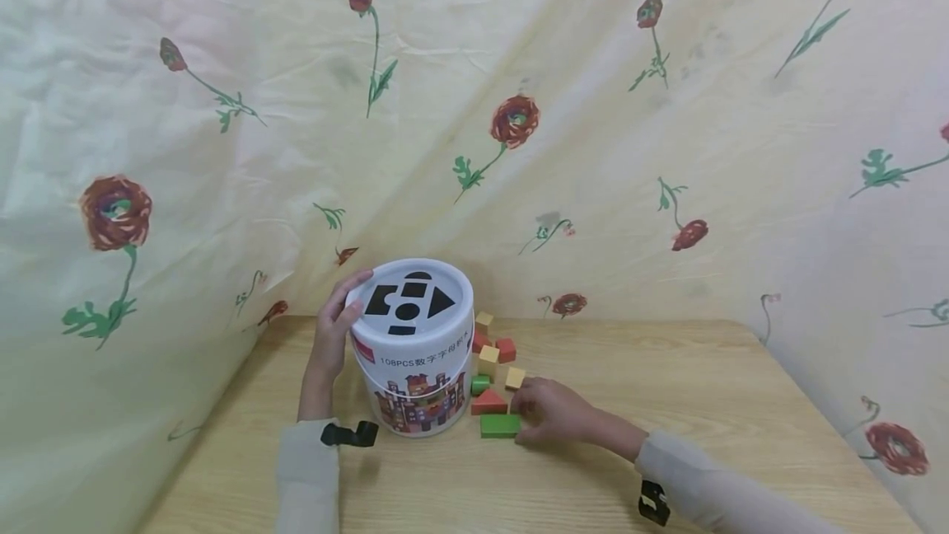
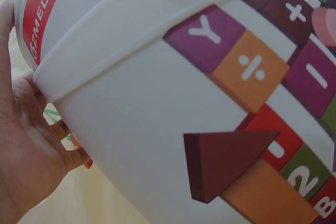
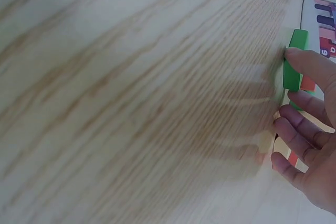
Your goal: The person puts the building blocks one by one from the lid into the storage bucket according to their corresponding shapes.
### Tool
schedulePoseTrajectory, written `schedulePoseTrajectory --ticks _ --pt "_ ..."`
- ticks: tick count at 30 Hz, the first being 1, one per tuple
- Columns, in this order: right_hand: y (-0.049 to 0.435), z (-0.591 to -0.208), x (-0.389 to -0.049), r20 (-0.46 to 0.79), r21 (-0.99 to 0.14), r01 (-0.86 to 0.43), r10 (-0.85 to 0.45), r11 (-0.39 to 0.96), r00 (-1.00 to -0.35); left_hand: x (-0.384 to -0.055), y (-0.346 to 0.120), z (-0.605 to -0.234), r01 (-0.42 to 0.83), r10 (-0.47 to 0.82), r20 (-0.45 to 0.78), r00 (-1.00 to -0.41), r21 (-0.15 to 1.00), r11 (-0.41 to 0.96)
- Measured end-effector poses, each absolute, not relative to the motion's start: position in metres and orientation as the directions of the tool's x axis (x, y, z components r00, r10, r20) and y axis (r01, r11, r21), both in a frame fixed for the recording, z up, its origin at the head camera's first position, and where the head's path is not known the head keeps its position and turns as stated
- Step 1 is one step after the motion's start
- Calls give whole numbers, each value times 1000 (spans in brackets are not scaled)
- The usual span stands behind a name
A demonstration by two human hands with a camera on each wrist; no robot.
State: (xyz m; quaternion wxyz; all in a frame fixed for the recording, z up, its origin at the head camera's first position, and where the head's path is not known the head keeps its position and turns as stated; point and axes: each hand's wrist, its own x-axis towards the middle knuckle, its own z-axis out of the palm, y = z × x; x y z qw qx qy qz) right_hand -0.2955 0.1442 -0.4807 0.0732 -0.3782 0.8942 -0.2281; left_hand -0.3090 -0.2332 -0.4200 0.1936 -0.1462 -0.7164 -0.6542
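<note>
Near the table's [image 1: 704,419] left edge, left hand [image 1: 333,332] curves round the bucket [image 1: 415,386].
Right hand [image 1: 554,410], half-closed, pinches the green block [image 1: 498,427].

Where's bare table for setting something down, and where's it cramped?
Bare wooden table: the wide stretch right of the toy blocks and right hand, back to the flowered cloth; also the front, between the sleeves. Crowded: right of the white bucket, where blocks cluster and that hand touches the green block.
</note>
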Motion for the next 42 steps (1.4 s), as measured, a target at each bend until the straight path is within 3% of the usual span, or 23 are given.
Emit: schedulePoseTrajectory --ticks 13,25,42 --pt "144 -476 -294 25 -483 -620 -698 618 -715 -308 -232 -420 458 -48 464 -884 883 103" --pt "150 -462 -302 58 -620 -571 -695 538 -717 -310 -232 -421 442 -54 449 -892 891 107" --pt "150 -444 -304 88 -666 -550 -679 504 -729 -310 -233 -421 436 -52 444 -895 893 114"
